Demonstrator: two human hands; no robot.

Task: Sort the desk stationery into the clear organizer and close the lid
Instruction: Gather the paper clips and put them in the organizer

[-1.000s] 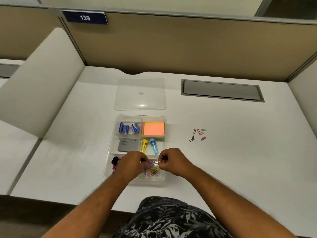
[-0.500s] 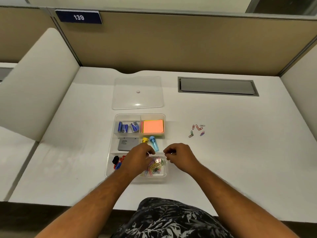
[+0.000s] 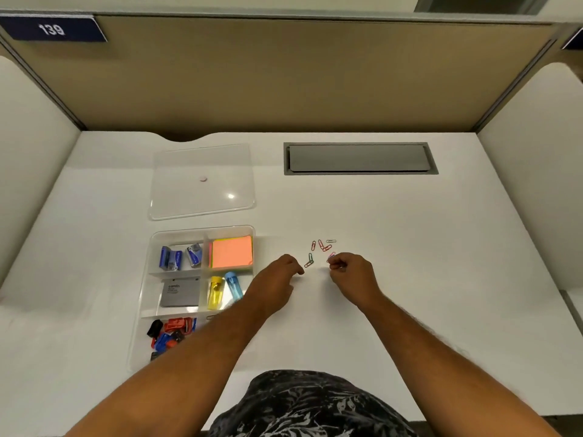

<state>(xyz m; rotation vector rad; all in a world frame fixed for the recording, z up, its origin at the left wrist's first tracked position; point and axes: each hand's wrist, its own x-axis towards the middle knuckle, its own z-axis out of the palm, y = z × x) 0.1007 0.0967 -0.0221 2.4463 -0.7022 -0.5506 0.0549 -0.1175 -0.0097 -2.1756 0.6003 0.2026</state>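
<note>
The clear organizer sits on the desk at the left, holding orange sticky notes, blue staple boxes, a grey box, a yellow tube, a blue tube and binder clips. My left forearm hides its near-right compartment. The clear lid lies flat behind it. Several loose paper clips lie to the organizer's right. My left hand has its fingers drawn together just short of a green clip. My right hand pinches a purple clip that rests on the desk.
A grey cable hatch is set into the desk at the back right. Tan partition walls and white side panels enclose the desk. My dark patterned clothing is at the near desk edge.
Both hands have left the organizer's near-right compartment and moved right to the loose paper clips. The camera view has shifted right with them.
</note>
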